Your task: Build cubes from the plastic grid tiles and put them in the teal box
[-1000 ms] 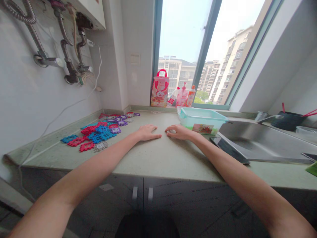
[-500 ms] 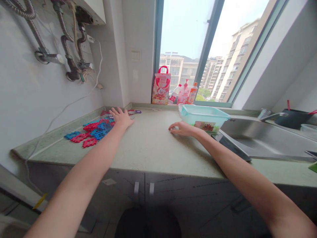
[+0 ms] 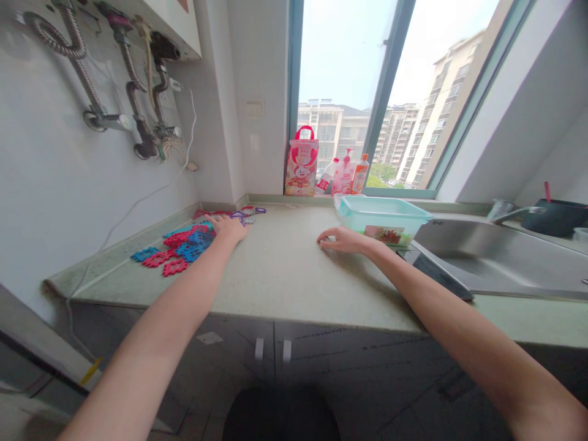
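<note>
My left hand reaches far left and lies palm down, fingers stretched, on the near edge of a pile of flat, lattice-like plastic pieces in red, blue, purple and white. That pile is spread along the counter by the left wall. My right hand rests on the green-grey counter just in front of a clear teal plastic box. Its fingers are curled together with the tips on the counter. What lies under them is hidden.
A steel sink with a tap is at the right, a dark flat slab at its near-left edge. A red-handled bag and bottles stand on the windowsill. Hoses and a white cable hang on the left wall.
My left hand has swung from the middle of the counter out to the pile of pieces and settled on it. My right hand has stayed by the teal box.
</note>
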The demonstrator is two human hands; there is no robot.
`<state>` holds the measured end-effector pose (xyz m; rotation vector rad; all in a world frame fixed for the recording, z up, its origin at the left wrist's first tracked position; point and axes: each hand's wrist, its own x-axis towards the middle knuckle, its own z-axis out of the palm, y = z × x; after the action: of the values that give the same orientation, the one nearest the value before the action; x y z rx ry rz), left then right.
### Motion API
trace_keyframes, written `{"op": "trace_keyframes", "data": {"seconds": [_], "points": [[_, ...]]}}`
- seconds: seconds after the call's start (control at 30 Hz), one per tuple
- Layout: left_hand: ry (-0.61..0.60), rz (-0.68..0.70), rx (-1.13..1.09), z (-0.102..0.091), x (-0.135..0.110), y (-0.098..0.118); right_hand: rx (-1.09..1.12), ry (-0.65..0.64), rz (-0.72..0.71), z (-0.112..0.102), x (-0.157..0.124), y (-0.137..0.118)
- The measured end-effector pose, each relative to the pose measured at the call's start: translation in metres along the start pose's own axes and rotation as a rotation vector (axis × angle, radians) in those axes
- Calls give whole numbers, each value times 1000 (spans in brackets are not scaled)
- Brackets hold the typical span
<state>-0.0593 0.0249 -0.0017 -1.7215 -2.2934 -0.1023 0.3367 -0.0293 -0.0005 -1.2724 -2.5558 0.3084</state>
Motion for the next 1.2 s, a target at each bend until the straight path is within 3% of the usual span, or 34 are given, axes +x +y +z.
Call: {"op": "trace_keyframes", "data": {"seconds": [0.37,0.53,0.6,0.7,0.83,0.97,1.2], "points": [[-10,280,-38,-24,-43,49,16,-15,12,-1,0,1],[1,375,-79,-28,-50,55,18,-13,12,0,0,2],[21,354,-44,-30,-47,52,14,-18,15,0,0,2],[8,188,21,-31,-39,44,10,-21,27,0,-1,1],[-172,1,-141,-25,-35,41,8,-21,36,0,-1,0],[-298,71,-264,-20,-46,51,1,-31,45,-1,-1,-2],[-234,316,-272,-31,-79,73,12,-39,57,-2,-2,-3]]}}
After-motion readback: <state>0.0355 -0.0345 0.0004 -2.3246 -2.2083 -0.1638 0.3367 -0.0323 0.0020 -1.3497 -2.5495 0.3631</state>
